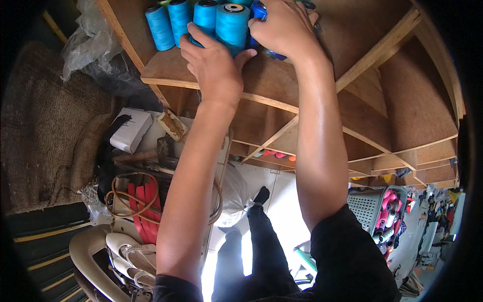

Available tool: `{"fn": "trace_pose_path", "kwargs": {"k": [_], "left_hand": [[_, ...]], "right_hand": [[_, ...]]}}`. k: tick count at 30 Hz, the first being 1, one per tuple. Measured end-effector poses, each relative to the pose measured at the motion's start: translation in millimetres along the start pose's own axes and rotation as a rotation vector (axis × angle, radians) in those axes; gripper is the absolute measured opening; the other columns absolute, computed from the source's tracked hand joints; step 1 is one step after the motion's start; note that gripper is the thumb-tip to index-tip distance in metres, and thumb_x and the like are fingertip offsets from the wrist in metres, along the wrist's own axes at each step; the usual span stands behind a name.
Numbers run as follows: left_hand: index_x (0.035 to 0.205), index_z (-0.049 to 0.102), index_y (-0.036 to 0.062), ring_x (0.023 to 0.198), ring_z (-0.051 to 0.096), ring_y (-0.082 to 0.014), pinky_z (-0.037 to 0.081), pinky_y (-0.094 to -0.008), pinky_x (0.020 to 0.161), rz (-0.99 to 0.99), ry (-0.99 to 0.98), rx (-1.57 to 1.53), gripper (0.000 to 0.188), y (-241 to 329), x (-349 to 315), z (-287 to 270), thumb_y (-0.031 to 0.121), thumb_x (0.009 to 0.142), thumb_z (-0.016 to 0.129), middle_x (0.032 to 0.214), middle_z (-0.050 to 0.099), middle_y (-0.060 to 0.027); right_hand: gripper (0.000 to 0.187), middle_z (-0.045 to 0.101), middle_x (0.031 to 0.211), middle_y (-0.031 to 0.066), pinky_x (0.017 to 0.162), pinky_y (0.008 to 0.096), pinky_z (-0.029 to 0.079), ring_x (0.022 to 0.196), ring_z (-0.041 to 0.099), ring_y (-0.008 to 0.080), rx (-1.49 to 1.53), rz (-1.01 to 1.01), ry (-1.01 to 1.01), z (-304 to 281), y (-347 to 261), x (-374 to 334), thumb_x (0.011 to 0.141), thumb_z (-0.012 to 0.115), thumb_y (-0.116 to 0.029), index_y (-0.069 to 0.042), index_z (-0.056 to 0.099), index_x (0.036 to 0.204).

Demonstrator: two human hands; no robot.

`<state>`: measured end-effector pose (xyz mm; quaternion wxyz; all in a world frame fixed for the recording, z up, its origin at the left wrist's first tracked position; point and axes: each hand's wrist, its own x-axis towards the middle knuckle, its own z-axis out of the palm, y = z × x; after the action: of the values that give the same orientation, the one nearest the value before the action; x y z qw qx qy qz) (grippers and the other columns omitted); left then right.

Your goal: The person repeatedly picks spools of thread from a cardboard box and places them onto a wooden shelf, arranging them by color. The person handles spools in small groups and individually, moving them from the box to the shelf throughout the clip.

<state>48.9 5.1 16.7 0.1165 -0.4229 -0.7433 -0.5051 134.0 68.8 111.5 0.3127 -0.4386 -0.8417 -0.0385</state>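
Note:
Several light blue thread spools (201,20) stand in a row on a wooden shelf (166,70) at the top of the view. My left hand (214,63) rests on the shelf with its fingers against the base of the nearest spool (232,25). My right hand (284,27) is closed around a darker blue spool (260,12) just right of that row; most of that spool is hidden by my fingers. Both forearms reach up from the lower edge.
Wooden shelf compartments (402,116) spread to the right. Below left lie a white box (132,129), red straps (146,211), a coiled cord and a burlap sack (45,131). A grey basket (372,206) of pink and white spools stands at lower right.

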Motion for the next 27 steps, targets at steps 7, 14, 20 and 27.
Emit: {"fn": "trace_pose_path", "kwargs": {"k": [7, 14, 20, 27], "left_hand": [[0.138, 0.031, -0.0086, 0.115, 0.051, -0.0415, 0.044, -0.0506, 0.096, -0.032, 0.021, 0.11, 0.1, 0, -3, 1, 0.031, 0.068, 0.09, 0.138, 0.037, -0.0281], [0.108, 0.048, -0.0062, 0.109, 0.054, -0.0433, 0.043, -0.0546, 0.092, 0.055, -0.018, 0.146, 0.059, -6, -5, 5, 0.033, 0.08, 0.081, 0.113, 0.061, -0.0246], [0.104, 0.05, -0.0038, 0.109, 0.054, -0.039, 0.042, -0.0491, 0.094, 0.058, 0.009, 0.237, 0.027, -10, -3, 9, 0.012, 0.087, 0.065, 0.108, 0.061, -0.0212], [0.117, 0.043, -0.0111, 0.109, 0.052, -0.0436, 0.043, -0.0498, 0.095, 0.047, 0.184, 0.047, 0.039, -7, -10, 7, 0.002, 0.084, 0.06, 0.118, 0.047, -0.029]], "right_hand": [[0.051, 0.057, 0.126, 0.0335, 0.108, 0.051, 0.039, 0.124, 0.052, 0.0468, 0.061, -0.057, 0.02, -22, -15, 7, 0.084, 0.062, -0.021, -0.002, 0.06, 0.132], [0.05, 0.061, 0.12, 0.0333, 0.101, 0.048, 0.047, 0.112, 0.06, 0.0461, 0.151, -0.057, 0.031, -51, -17, -7, 0.087, 0.063, -0.026, 0.0, 0.061, 0.13], [0.053, 0.064, 0.114, 0.0336, 0.1, 0.0461, 0.048, 0.11, 0.062, 0.0447, 0.16, -0.038, -0.089, -30, -14, -16, 0.082, 0.069, -0.02, 0.011, 0.055, 0.123], [0.051, 0.064, 0.11, 0.0339, 0.099, 0.047, 0.049, 0.108, 0.062, 0.0449, 0.158, -0.037, -0.073, -15, -8, -24, 0.081, 0.071, -0.02, 0.013, 0.053, 0.115]]}}
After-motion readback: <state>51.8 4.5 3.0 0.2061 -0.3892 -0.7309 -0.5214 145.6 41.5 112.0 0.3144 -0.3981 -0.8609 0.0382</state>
